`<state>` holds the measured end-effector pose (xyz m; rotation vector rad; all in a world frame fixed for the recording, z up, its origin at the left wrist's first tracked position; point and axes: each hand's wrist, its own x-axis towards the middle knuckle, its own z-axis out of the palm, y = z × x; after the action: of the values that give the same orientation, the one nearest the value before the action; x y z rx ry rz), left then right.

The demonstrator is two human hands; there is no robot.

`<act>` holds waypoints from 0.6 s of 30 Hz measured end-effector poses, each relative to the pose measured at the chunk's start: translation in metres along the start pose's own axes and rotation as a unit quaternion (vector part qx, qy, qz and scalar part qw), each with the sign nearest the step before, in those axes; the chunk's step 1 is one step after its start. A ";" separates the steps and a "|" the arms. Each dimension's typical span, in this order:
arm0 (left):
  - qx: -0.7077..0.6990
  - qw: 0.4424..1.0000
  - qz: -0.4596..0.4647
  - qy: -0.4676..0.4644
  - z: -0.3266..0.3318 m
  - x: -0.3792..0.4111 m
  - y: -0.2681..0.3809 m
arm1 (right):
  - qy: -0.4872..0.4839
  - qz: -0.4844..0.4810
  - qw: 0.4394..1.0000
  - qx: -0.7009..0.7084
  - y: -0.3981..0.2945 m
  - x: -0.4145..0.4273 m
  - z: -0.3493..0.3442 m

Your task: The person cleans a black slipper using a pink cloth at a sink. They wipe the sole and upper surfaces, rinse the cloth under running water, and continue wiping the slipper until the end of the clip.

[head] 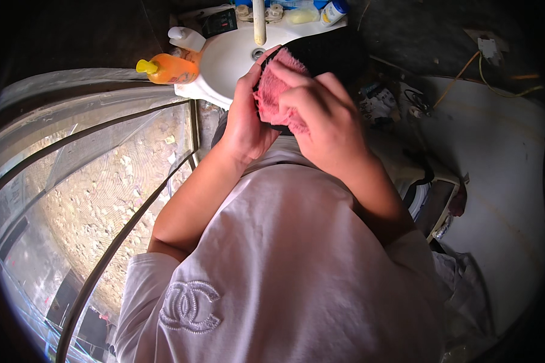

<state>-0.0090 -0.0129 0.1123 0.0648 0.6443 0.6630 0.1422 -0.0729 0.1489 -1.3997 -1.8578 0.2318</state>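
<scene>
In front of the washbasin (225,68), my left hand (247,115) grips the near left side of a dark black object (329,54). It stretches up and right over the basin's edge; its kind is too dark to tell. My right hand (324,118) holds a crumpled pink terry cloth (274,88) pressed against that object, with the fingers bent over the cloth. The cloth lies between my two hands and hides part of the black surface. Above them the faucet spout (259,27) points down toward the drain (257,54).
An orange pump bottle (172,69) and a white bottle (187,39) lie at the basin's left rim. A soap dish (303,16) and a blue-capped container (334,12) sit behind. Left is a mesh-screened window (118,181); right, a wall outlet (488,47) with cords.
</scene>
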 end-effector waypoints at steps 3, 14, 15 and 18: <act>0.027 0.999 -0.024 0.011 -0.007 0.000 0.002 | -0.038 0.002 0.999 -0.010 -0.007 -0.005 -0.001; 0.005 0.997 -0.049 -0.061 -0.018 0.002 0.007 | -0.010 0.030 0.991 0.131 -0.006 -0.010 -0.017; 0.052 0.996 0.028 -0.062 -0.008 -0.001 0.000 | -0.009 0.081 0.990 0.116 -0.010 -0.005 -0.015; 0.046 0.997 0.037 -0.057 -0.013 0.003 0.000 | -0.027 0.044 0.999 0.008 -0.008 0.000 -0.005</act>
<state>-0.0144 -0.0131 0.1007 0.2113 0.5633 0.6957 0.1398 -0.0778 0.1566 -1.4789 -1.8364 0.3313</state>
